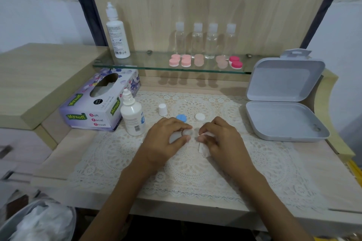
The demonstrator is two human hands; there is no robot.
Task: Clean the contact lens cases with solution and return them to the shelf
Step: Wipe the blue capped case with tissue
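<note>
Lens case (187,132) is held just above the lace mat (195,172), near the middle of the desk (333,172). The left hand (166,139) pinches it, fingers curled over its top and thumb pressing from below. That grip seems meant to steady it for wiping: the right hand (221,139) has its fingers curled round a crumpled tissue (203,148) and holds it against the case's right end. A blue cap (181,118) and a white cap (200,117) lie on the mat just beyond the hands, likely taken off so the wells can be reached. The bottle (133,117) stands uncapped to the left, its cap (162,109) beside it. More cases (180,61) sit on the glass shelf (137,64), where this one belongs afterwards. Fingers cover most of the case, so whether its wells are wet or dry cannot be told; it looks clear or white, possibly a two-well base. Much of the tissue is tucked under the right palm.
</note>
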